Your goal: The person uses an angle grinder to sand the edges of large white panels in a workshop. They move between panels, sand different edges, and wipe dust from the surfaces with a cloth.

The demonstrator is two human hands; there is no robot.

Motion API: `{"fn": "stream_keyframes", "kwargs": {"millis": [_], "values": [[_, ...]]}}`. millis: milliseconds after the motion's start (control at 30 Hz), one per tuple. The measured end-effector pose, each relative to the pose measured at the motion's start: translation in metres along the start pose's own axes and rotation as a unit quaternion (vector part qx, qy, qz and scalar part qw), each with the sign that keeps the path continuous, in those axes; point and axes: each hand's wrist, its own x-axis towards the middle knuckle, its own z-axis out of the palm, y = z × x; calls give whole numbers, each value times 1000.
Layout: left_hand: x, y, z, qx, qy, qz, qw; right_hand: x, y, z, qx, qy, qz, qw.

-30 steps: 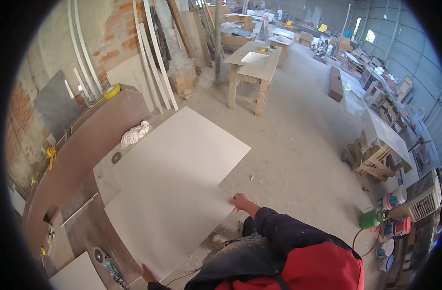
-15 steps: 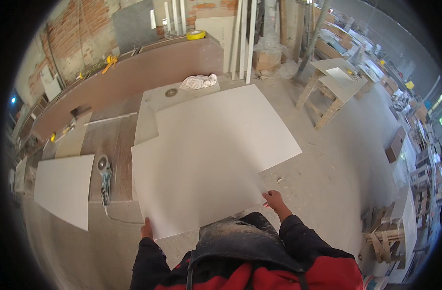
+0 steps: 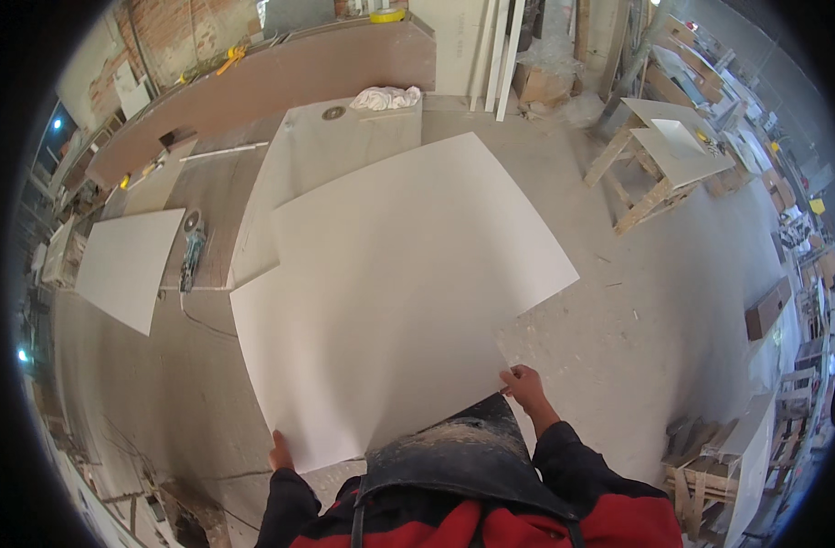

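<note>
I hold a large white panel [image 3: 390, 301] flat in front of my body, and I use it as the landmark for all places here. My left hand [image 3: 280, 453] takes its near left corner, with the fingers under the sheet and the thumb on the edge, so this grip is closed on the panel. My right hand [image 3: 525, 385] is pinching the near right edge, fingers pressed together on the thin border. The near edge of the panel touches my dark dusty apron [image 3: 459, 457].

Below the panel and on its right side is the concrete floor [image 3: 655, 310], grey and full of dust, with small pieces of debris. On the left of the panel the floor is also grey, and a thin cable lies on it.

Behind the far left part of the panel stands a low tabletop [image 3: 326, 155] of pale stone; the panel covers its near side. At the far end of it lie a crumpled white cloth [image 3: 386, 97] and a small round disc [image 3: 333, 112]. Left of the panel an angle grinder [image 3: 193, 254] lies on a brown board, and further left another white panel [image 3: 127, 265] is resting.

Far behind the panel is a long curved brown board [image 3: 280, 78] before a brick wall [image 3: 171, 32]. Far to the right of the panel stands a wooden trestle table [image 3: 660, 160] with a white slab on top. I see no open container whose contents I can tell.
</note>
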Motion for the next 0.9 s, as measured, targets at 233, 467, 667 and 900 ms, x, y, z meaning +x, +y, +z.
{"fn": "stream_keyframes", "kwargs": {"millis": [233, 467, 667, 900], "values": [[-99, -37, 14, -33, 12, -31, 999, -13, 34, -32, 108, 39, 34, 993], [-157, -57, 46, -42, -2, -92, 995, 12, 23, -68, 120, 42, 64, 990], [-247, -39, 84, -174, -2, -127, 977, 58, 9, -110, 167, 17, 31, 985], [-370, -47, 167, -303, 13, -151, 941, 146, -16, -161, 161, -19, -16, 987]]}}
